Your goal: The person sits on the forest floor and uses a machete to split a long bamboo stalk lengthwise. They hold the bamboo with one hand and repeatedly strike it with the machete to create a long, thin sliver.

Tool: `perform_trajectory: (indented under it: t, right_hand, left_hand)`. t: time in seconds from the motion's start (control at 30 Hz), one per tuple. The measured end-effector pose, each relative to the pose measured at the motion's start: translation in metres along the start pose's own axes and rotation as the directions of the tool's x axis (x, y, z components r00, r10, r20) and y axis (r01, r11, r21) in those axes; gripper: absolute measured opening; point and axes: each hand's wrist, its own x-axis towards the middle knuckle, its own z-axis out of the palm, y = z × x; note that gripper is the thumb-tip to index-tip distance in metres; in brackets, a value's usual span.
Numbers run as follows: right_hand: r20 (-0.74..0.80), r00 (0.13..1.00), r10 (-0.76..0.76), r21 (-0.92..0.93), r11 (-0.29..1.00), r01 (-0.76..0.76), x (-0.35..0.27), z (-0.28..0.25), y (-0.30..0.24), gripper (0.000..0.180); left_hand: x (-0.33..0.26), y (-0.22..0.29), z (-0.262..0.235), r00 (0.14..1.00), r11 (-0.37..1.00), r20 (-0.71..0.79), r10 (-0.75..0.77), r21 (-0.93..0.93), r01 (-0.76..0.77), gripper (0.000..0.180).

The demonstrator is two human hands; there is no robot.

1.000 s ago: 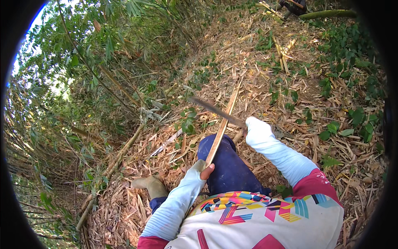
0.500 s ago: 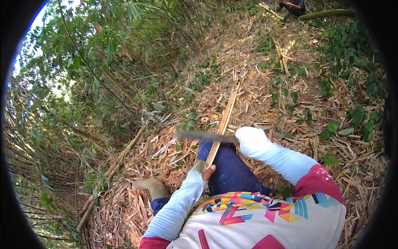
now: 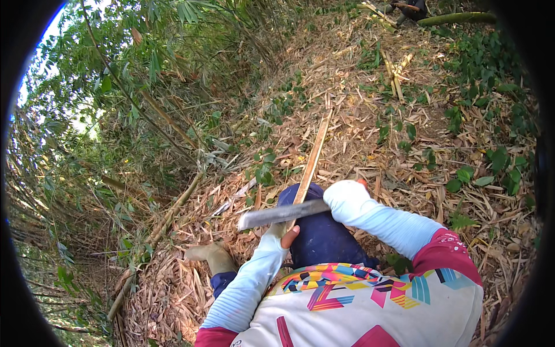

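A long, narrow split bamboo strip point(image 3: 314, 155) slants away from me across my dark-trousered knee, its pale face upward. My left hand point(image 3: 287, 233) is closed round its near end, thumb on the side. My right hand point(image 3: 345, 198), mostly covered by a light blue sleeve, grips a machete point(image 3: 263, 217). The grey blade points left and lies across the strip just ahead of my left hand; it is slightly blurred. The machete's handle is hidden inside my right hand, apart from a small reddish bit beyond it.
Dry bamboo leaves and chips cover the ground. Split bamboo pieces point(image 3: 395, 75) lie farther ahead. At the top right another person point(image 3: 411, 10) is partly in view beside a green bamboo pole point(image 3: 457, 19). Dense bamboo stems point(image 3: 144, 104) stand on the left, with a fallen pole point(image 3: 173, 214) near my boot point(image 3: 214, 257).
The machete blade has come nearer to me along the strip, toward my left hand. My right hand has shifted slightly left and nearer. The left hand has barely moved.
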Motion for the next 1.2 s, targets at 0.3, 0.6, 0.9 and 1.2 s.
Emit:
perform_trajectory:
  t: [0.3, 0.6, 0.9, 1.2]
  right_hand:
    - [0.041, 0.999, 0.019, 0.063, 0.998, -0.022, 0.000, 0.003, 0.001, 0.021]
    - [-0.061, 0.998, -0.004, 0.101, 0.995, 0.010, 0.008, 0.035, 0.017, 0.012]
    - [0.076, 0.996, 0.036, -0.029, 0.999, -0.034, 0.002, -0.010, 0.006, 0.018]
    - [0.012, 0.975, 0.224, 0.119, 0.967, -0.223, 0.010, -0.021, 0.026, 0.025]
  left_hand:
    - [-0.007, 0.007, -0.002, 0.999, 0.998, 0.000, 0.043, -0.046, -0.043, 0.066]
    - [-0.026, 0.004, -0.006, 1.000, 1.000, -0.003, 0.023, -0.010, -0.023, 0.074]
    - [-0.041, -0.010, -0.006, 0.999, 0.993, -0.020, 0.042, -0.113, -0.044, 0.075]
    - [-0.057, -0.007, -0.011, 0.998, 0.985, 0.061, -0.003, -0.170, 0.014, 0.067]
